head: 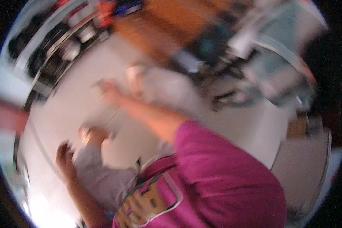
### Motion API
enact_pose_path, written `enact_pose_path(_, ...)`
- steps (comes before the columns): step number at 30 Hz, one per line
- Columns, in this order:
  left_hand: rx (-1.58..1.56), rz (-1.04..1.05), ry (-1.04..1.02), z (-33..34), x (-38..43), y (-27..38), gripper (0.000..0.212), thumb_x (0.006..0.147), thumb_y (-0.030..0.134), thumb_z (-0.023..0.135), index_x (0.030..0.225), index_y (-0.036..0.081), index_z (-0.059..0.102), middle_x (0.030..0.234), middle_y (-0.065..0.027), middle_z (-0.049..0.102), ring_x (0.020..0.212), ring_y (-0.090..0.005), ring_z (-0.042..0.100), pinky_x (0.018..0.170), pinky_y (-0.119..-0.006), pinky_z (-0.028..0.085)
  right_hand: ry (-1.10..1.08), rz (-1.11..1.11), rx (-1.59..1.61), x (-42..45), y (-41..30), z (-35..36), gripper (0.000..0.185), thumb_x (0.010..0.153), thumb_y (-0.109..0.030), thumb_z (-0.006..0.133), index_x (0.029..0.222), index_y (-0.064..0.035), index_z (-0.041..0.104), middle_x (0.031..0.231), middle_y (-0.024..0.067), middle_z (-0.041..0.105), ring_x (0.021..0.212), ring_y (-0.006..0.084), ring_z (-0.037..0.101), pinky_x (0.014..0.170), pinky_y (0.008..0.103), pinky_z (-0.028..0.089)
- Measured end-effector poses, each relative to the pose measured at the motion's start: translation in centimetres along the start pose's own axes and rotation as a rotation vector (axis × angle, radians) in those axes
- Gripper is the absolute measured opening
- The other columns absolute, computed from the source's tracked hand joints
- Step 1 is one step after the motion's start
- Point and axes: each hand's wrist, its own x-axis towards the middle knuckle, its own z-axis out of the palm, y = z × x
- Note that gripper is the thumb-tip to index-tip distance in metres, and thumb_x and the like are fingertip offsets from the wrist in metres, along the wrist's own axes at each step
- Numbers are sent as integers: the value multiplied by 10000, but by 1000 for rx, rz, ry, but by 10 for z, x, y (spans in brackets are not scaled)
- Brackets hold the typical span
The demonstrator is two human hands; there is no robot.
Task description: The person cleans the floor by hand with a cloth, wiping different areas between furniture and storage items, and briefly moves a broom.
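Note:
The whole view is blurred by motion. My right hand (109, 90) reaches out over the pale tiled floor (125, 119), beyond my bent leg. A small greyish shape shows at its fingertips, too smeared to tell whether it is a held thing. Low on the left, my left hand (65, 158) hangs beside my other leg in grey trousers (95, 173). Its fingers are loosely curled and slightly apart, with nothing visible in them. Both feet are on the floor, one ahead of the other.
A shelf rack (52, 54) with dark and shiny metal vessels stands at the upper left. Orange-brown wooden furniture (171, 20) is at the top. Blurred clutter, with greenish cloth-like items (273, 71), fills the upper right. A brown box-like thing (297, 125) sits at the right.

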Motion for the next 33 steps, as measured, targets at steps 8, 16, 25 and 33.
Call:
enact_pose_path(8, 124, 45, -4, -38, 21, -8, 294, 782, 33, 402, 1059, 32, 499, 889, -68, 534, 665, -114, 478, 596, -222, 397, -55, 512, 728, -36, -161, -48, 405, 612, -90, 554, 1012, -38, 518, 1000, 186, 524, 961, 316, 492, 837, 356, 392)
enact_pose_path(16, 379, 203, 12, -20, -16, -2, 358, 745, -53, 369, 1083, -9, 479, 974, -109, 530, 889, -178, 501, 726, -280, 426, 100, 504, 666, -70, -165, -40, 388, 611, -96, 581, 996, -87, 533, 945, 158, 549, 913, 289, 525, 769, 356, 428)
enact_pose_path(25, 387, 324, 170, -35, -39, 49, 328, 774, -81, 372, 1074, -10, 483, 1037, -130, 532, 930, -203, 523, 790, -293, 434, -88, 487, 1057, -63, -199, -67, 355, 657, -31, 555, 1010, -60, 528, 883, 105, 582, 824, 216, 550, 703, 325, 457)
enact_pose_path(33, 387, 174, 210, -18, -47, 88, 269, 781, -52, 379, 998, -3, 530, 908, -101, 574, 795, -155, 557, 676, -266, 458, 4, 576, 732, -55, -178, -29, 380, 644, -94, 525, 1016, -17, 516, 960, 186, 554, 906, 320, 524, 786, 351, 416)
